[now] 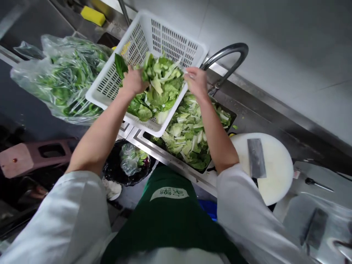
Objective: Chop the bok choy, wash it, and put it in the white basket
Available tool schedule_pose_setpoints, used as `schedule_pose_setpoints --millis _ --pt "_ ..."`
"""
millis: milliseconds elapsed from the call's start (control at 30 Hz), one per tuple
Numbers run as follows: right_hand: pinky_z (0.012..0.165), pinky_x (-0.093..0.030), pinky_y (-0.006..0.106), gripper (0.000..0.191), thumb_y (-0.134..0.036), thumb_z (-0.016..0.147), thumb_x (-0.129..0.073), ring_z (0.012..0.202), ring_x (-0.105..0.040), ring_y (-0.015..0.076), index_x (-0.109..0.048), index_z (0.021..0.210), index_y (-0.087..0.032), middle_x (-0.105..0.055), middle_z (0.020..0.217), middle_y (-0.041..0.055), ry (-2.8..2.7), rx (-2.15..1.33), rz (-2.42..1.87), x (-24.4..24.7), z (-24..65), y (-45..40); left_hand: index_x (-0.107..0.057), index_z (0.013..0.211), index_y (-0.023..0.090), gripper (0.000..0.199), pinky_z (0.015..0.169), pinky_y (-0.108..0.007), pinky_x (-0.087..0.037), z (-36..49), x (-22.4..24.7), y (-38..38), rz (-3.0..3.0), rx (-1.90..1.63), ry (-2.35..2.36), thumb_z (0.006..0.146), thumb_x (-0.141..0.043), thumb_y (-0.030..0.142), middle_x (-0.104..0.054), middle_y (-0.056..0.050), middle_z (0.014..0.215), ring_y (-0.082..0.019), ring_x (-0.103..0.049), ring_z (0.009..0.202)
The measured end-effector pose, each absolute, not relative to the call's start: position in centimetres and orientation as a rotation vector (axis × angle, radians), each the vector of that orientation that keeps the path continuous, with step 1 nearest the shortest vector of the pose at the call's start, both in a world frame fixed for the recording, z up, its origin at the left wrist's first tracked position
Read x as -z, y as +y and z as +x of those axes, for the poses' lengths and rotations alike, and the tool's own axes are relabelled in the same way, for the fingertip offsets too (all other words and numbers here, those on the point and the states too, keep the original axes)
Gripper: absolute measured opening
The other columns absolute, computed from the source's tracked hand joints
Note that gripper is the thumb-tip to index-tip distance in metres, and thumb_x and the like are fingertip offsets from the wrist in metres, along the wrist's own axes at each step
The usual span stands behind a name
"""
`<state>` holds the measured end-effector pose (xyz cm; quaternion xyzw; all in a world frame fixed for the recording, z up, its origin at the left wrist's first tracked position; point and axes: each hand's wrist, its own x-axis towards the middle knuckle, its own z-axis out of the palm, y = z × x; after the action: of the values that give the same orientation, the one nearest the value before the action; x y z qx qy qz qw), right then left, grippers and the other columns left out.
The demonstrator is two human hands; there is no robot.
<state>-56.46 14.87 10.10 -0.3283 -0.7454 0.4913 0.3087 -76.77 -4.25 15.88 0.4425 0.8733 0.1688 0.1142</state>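
A white slotted plastic basket (pixel 162 126) sits tilted in my view over the edge of the sink, with chopped leafy greens (pixel 162 84) heaped inside. My left hand (pixel 134 80) is down in the basket, its fingers curled into the greens and partly hidden by them. A darker green leaf stands beside its fingertips. At the basket's right rim, my right hand (pixel 196 81) is closed with its fingers bent over the edge. Below that arm, more cut greens (pixel 189 135) fill the sink basin.
A clear plastic bag of green vegetables (pixel 68 80) lies left of the basket. A curved faucet (pixel 239 47) rises behind the sink. On the right, a cleaver (pixel 256 157) rests on a round white cutting board (pixel 277 165). A black-lined bin (pixel 110 167) stands below.
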Motion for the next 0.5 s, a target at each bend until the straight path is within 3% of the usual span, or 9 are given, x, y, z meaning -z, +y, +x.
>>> schedule_pose_setpoints --millis 67,133,167,233,300,367,433,500 --pt "0.104 -0.051 0.049 0.038 -0.044 0.095 -0.053 0.111 -0.07 0.022 -0.069 0.106 -0.011 -0.071 0.103 0.0048 -1.929 -1.247 -0.967 -7.3 -49.4 13.4 -0.055 0.128 0.001 0.053 0.114 -0.061 -0.039 -73.0 -15.4 -6.6 1.403 -0.769 2.59 0.101 -0.059 0.046 -0.052 -0.018 0.136 -0.032 -0.049 0.134" --pt "0.106 -0.051 0.05 0.033 -0.045 0.092 -0.06 0.108 -0.07 0.025 -0.07 0.101 -0.015 -0.073 0.103 0.0076 -1.918 -1.273 -1.197 -3.9 -42.3 10.3 -0.062 0.117 0.015 0.026 0.104 -0.05 -0.051 -67.3 -14.2 -9.1 1.62 -1.03 2.406 0.104 -0.048 0.034 -0.061 -0.012 0.117 -0.023 -0.059 0.113" --pt "0.108 -0.05 0.05 0.032 -0.045 0.088 -0.065 0.111 -0.069 0.0273 -0.071 0.101 -0.016 -0.073 0.107 0.0095 -1.952 -1.338 -1.356 -2.1 -39.1 8.2 -0.064 0.111 0.019 0.024 0.098 -0.045 -0.055 -64.0 -13.0 -10.3 1.703 -1.021 2.232 0.105 -0.043 0.029 -0.064 -0.01 0.106 -0.021 -0.061 0.103" --pt "0.113 -0.045 0.052 0.044 -0.044 0.081 -0.072 0.124 -0.063 0.0319 -0.07 0.114 -0.016 -0.07 0.123 0.0151 -1.994 -1.456 -1.689 1.5 -34.3 3.4 -0.069 0.109 0.023 0.028 0.094 -0.044 -0.056 -57.7 -9.7 -12.6 1.792 -0.755 1.873 0.102 -0.041 0.025 -0.066 -0.009 0.099 -0.023 -0.064 0.097" --pt "0.119 -0.036 0.054 0.068 -0.046 0.075 -0.078 0.141 -0.048 0.0352 -0.063 0.133 -0.016 -0.058 0.145 0.0194 -1.978 -1.567 -1.93 4.9 -31.9 -1.2 -0.07 0.124 0.023 0.032 0.108 -0.056 -0.047 -53.1 -5.4 -14.2 1.654 -0.412 1.826 0.098 -0.054 0.032 -0.065 -0.016 0.125 -0.035 -0.058 0.125" --pt "0.122 -0.031 0.054 0.082 -0.051 0.073 -0.08 0.149 -0.037 0.0345 -0.055 0.144 -0.02 -0.048 0.156 0.0181 -1.879 -1.647 -2.04 7.8 -31.6 -4.6 -0.059 0.145 0.026 0.063 0.112 -0.067 -0.037 -50.8 -0.6 -14.7 1.338 -0.175 1.919 0.087 -0.072 0.047 -0.05 -0.02 0.15 -0.05 -0.035 0.145" --pt "0.123 -0.032 0.048 0.084 -0.055 0.077 -0.076 0.15 -0.037 0.0306 -0.05 0.149 -0.02 -0.048 0.157 0.0162 -1.769 -1.669 -2.043 10.3 -32.7 -6.3 -0.049 0.155 0.027 0.092 0.112 -0.07 -0.032 -50.2 3.8 -14.2 1.053 -0.114 1.992 0.075 -0.081 0.058 -0.041 -0.021 0.159 -0.057 -0.02 0.151" --pt "0.12 -0.036 0.042 0.075 -0.052 0.084 -0.069 0.144 -0.045 0.0273 -0.05 0.147 -0.016 -0.054 0.151 0.0173 -1.727 -1.631 -2.008 12.3 -34.3 -6.5 -0.054 0.151 0.023 0.093 0.115 -0.062 -0.033 -50.4 7.3 -13.3 0.929 -0.214 1.988 0.072 -0.082 0.063 -0.05 -0.021 0.151 -0.052 -0.028 0.149"
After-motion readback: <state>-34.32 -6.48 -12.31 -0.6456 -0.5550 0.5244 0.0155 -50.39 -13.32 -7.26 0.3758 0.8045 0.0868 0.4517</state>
